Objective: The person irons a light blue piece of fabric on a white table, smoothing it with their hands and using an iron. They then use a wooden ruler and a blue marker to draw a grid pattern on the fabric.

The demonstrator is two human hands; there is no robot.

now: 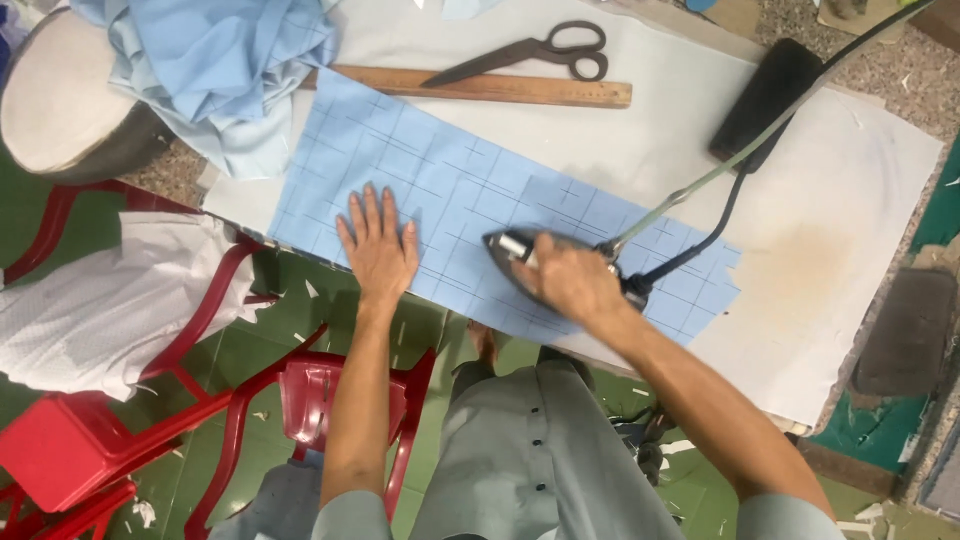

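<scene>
clothing: grey-green short-sleeved shirt | front: dark buttons down placket | forearms: bare | hands: no gloves

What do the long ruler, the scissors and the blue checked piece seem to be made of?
Ruler: apparently wood, brown with a grain-like matt look. Scissors: likely metal, dark and dull. Blue checked piece: thin woven cloth probably; it lies flat under the left hand.

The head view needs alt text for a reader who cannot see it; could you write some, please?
The right hand grips an iron on a light blue checked cloth, which the left hand presses flat. Scissors and a wooden ruler lie beyond.
</scene>
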